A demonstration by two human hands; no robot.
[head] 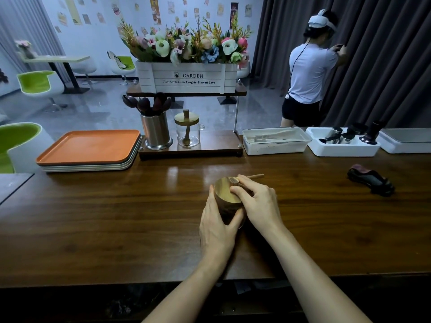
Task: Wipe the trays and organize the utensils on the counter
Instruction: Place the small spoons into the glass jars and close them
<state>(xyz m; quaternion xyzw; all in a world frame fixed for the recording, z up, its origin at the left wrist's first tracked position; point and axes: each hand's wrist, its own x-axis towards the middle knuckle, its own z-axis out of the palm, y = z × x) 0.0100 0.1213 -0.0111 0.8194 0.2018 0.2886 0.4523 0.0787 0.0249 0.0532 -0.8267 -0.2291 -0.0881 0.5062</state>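
Fingers [234,220] of the left hand [217,220] curl round a glass jar [229,214]; the right hand [256,201] pinches its wooden lid [224,191] at the knob (a wooden stick [255,176] pokes out rightward). The jar stands mid-tabletop [116,217], well apart from the stacked trays [91,148] at back left.

Dim, bluish room; glare on counter [177,171]; edges bowed.

2 jars [225,191] [187,136], 3 wht bins [275,148] [342,150] [405,149], 1 tray stack [88,163].

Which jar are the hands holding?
The near jar; left hand grips its side, right hand holds its lid. The far jar stands untouched on the stand.
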